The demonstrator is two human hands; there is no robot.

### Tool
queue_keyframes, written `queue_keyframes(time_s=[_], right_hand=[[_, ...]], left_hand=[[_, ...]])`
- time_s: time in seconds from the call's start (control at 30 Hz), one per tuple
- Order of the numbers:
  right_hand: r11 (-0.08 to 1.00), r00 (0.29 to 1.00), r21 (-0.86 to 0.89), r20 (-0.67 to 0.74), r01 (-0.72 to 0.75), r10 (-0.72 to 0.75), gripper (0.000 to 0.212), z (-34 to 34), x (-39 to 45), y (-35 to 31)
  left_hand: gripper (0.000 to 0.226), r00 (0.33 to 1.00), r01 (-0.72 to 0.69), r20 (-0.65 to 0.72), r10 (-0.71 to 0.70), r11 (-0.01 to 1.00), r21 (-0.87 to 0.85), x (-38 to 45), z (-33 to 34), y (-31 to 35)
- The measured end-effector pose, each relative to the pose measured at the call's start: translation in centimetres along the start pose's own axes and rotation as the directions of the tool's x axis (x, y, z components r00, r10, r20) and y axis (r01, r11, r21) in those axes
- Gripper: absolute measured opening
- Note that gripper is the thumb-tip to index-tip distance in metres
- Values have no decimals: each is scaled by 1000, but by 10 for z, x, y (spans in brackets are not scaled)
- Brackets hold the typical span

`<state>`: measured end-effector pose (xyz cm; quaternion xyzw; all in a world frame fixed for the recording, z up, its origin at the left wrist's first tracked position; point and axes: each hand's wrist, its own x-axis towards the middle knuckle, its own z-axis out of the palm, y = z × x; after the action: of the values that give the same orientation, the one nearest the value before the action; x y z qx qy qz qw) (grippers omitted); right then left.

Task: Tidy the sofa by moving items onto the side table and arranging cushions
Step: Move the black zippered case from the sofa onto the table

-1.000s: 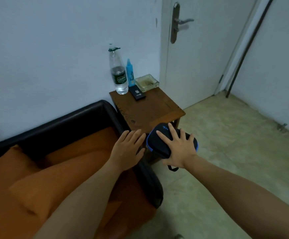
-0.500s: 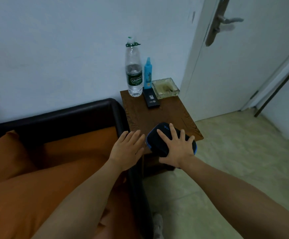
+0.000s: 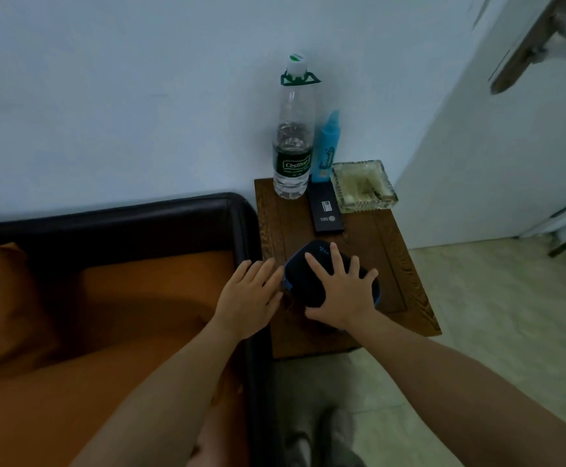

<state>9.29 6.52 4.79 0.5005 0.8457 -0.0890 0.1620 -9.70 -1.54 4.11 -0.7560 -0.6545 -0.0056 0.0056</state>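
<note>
dark pouch (image 3: 303, 281) with blue trim, rounded, soft-looking

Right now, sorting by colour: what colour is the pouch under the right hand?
Black with blue edging; the pouch shows in the head view.

bottle (image 3: 292, 143), ashtray (image 3: 362, 186) crowd table's (image 3: 406, 264) back, front bare

Showing a black pouch (image 3: 312, 281) edged in blue, lying on a dark brown side table (image 3: 389, 261) with a strong wood grain. Standing at the back, a clear bottle (image 3: 293, 143) wearing a green label, white cap and green ring, a bright blue tube (image 3: 327, 148), a pale glass ashtray (image 3: 362, 187) and a black box (image 3: 327, 212) with light print. Sitting alongside, a sofa (image 3: 234, 210) framed in black, carrying orange cushions (image 3: 113, 315), against a pale bluish-white wall (image 3: 123, 96).
</note>
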Motion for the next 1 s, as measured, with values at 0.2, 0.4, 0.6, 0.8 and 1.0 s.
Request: queue_keyframes(time_s=[0.2, 0.4, 0.6, 0.8, 1.0], right_hand=[[1000, 1000, 27, 25, 1, -1, 105, 7, 39, -20], [999, 1000, 46, 5, -22, 22, 104, 22, 64, -32], [999, 1000, 45, 15, 5, -6, 100, 13, 84, -32], [956, 949, 72, -164, 285, -270, 89, 16, 71, -12], [841, 829, -15, -161, 540, -535, 88, 40, 61, 17]], left_hand=[[48, 997, 77, -31, -77, 997, -6, 19, 19, -18], [47, 991, 128, -31, -129, 992, -14, 22, 33, -31], [49, 985, 170, -6, -170, 985, -27, 23, 42, -35], [47, 987, 156, -40, -158, 987, -41, 24, 44, -36], [47, 987, 152, -53, -154, 988, -34, 24, 44, -35]])
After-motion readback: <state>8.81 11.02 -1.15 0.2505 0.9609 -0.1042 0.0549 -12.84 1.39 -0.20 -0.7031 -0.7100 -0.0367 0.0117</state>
